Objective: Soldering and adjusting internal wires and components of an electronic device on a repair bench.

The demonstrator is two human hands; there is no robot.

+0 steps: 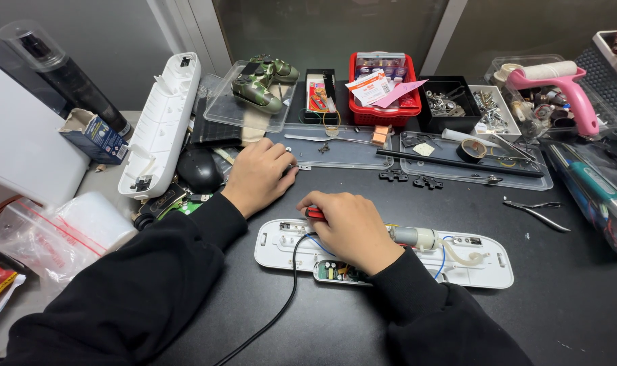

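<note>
My right hand (352, 227) is closed around a red-handled tool (313, 213), its tip pressed at the left part of an opened white device base (491, 268) lying on the black table. Inside that base I see a small circuit board (334, 272), blue wires, a grey cylindrical motor (413, 237) and a pale tube. A black cable (281, 305) runs from it toward me. My left hand (257, 175) rests curled on the table by the edge of a clear tray (349, 154), fingertips near a small metal part; whether it pinches anything is hidden.
A long white cover (161, 122) lies at the left beside a black mouse (198, 169). Behind are a camouflage game controller (262, 81), a red basket (383, 112), trays of screws (488, 105), a pink tool (559, 85), tape (472, 149) and pliers (535, 210).
</note>
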